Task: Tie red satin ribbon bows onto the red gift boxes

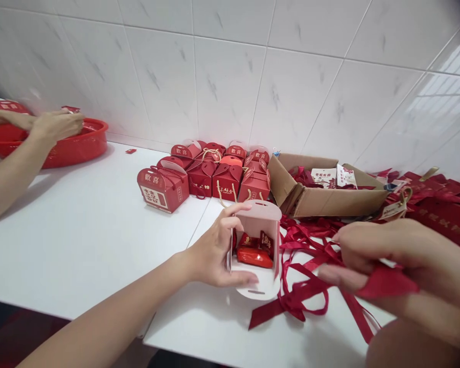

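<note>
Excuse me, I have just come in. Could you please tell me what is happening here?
A person's left grip holds an open box with small red packets inside. The right grip has a red piece, too blurred to identify, above loose red ribbons. Other boxes stand grouped near the wall, beside a carton. At the far left, another person has both hands at a red basin.

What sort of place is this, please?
Probably a packing area, perhaps for gifts: red boxes grouped on a white table, an open box with wrapped packets inside, and loose red ribbons.
</note>
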The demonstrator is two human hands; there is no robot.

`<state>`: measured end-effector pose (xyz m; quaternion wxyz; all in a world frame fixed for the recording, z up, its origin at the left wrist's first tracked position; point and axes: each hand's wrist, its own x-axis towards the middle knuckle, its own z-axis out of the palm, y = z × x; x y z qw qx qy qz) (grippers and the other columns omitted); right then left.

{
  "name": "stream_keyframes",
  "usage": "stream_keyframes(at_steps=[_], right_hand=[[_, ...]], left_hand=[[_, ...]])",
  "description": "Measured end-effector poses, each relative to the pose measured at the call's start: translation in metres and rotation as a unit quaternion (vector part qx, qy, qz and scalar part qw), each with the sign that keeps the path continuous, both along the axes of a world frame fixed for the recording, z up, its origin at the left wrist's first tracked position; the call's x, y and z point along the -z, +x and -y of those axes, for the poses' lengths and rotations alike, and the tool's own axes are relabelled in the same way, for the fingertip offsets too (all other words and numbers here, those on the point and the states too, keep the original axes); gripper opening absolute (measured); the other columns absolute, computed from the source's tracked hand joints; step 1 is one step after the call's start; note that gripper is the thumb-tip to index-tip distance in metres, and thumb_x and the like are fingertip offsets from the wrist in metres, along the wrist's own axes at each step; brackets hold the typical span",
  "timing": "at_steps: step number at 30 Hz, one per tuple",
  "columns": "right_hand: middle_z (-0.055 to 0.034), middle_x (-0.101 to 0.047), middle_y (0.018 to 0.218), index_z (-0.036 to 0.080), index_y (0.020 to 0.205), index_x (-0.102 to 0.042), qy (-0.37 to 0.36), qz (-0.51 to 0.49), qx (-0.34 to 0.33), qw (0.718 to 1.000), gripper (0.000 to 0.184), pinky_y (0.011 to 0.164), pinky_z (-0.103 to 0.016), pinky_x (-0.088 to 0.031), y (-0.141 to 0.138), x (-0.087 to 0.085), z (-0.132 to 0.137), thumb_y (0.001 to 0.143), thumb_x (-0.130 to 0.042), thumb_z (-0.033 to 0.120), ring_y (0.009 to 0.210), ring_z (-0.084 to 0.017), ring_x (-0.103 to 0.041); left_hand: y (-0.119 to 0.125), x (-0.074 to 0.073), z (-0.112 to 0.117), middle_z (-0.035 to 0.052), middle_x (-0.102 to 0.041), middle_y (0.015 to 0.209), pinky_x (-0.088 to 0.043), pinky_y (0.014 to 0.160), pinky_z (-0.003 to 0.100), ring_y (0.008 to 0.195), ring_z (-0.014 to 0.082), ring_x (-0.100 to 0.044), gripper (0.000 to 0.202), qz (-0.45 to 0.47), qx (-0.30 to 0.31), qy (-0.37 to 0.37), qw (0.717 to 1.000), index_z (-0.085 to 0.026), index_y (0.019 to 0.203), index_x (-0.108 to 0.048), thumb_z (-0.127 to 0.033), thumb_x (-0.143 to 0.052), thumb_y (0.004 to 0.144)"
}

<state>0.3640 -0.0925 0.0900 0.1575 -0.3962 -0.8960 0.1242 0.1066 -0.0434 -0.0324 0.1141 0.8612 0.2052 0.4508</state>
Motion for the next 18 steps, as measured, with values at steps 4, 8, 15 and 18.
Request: stream_keyframes(at_steps=[4, 8, 15, 18], right_hand=[[0.0045, -0.023, 0.055, 0.02, 0.058, -0.022, -0.057, -0.069, 0.082, 0.993, 0.05, 0.043, -0.024, -0.025, -0.008, 0.006, -0.035, 0.083, -0.055, 0.048, 0.049, -0.009, -0.023], [0.0046, -0.027, 0.057, 0.02, 0.061, -0.032, -0.184, -0.009, 0.093, 0.978, 0.039, 0.043, -0.024, -0.022, -0.025, 0.027, -0.076, 0.081, -0.054, 0.045, 0.05, -0.009, -0.025], [0.0048, -0.029, 0.056, 0.019, 0.059, -0.031, -0.173, -0.052, 0.152, 0.972, 0.042, 0.044, -0.024, -0.022, -0.044, 0.053, -0.098, 0.077, -0.055, 0.049, 0.049, -0.008, -0.026], [0.0047, -0.031, 0.057, 0.02, 0.059, -0.029, -0.17, -0.057, 0.165, 0.97, 0.044, 0.046, -0.024, -0.023, -0.051, 0.059, -0.099, 0.074, -0.058, 0.049, 0.05, -0.008, -0.027]], left_hand=[[-0.002, -0.002, -0.001, 0.0168, -0.029, 0.14, -0.027, 0.109, 0.058, 0.137, 0.0331, -0.023, 0.077, 0.017, -0.074, -0.063, 0.995, -0.027, 0.128, -0.025, -0.048, -0.071, 0.071], [-0.006, 0.0, -0.006, 0.0133, -0.012, 0.154, -0.014, 0.115, 0.057, 0.141, 0.0346, -0.011, 0.088, -0.031, -0.103, -0.14, 0.984, -0.026, 0.146, -0.012, -0.07, -0.047, 0.077], [-0.006, 0.017, -0.018, 0.0078, -0.017, 0.155, -0.018, 0.116, 0.052, 0.143, 0.0235, -0.015, 0.045, 0.025, -0.14, -0.205, 0.968, -0.026, 0.135, -0.031, -0.042, -0.036, 0.094], [-0.005, 0.016, -0.02, 0.0066, -0.018, 0.154, -0.017, 0.115, 0.054, 0.142, 0.0244, -0.017, 0.032, 0.001, -0.158, -0.206, 0.966, -0.023, 0.119, -0.047, -0.041, -0.037, 0.094]])
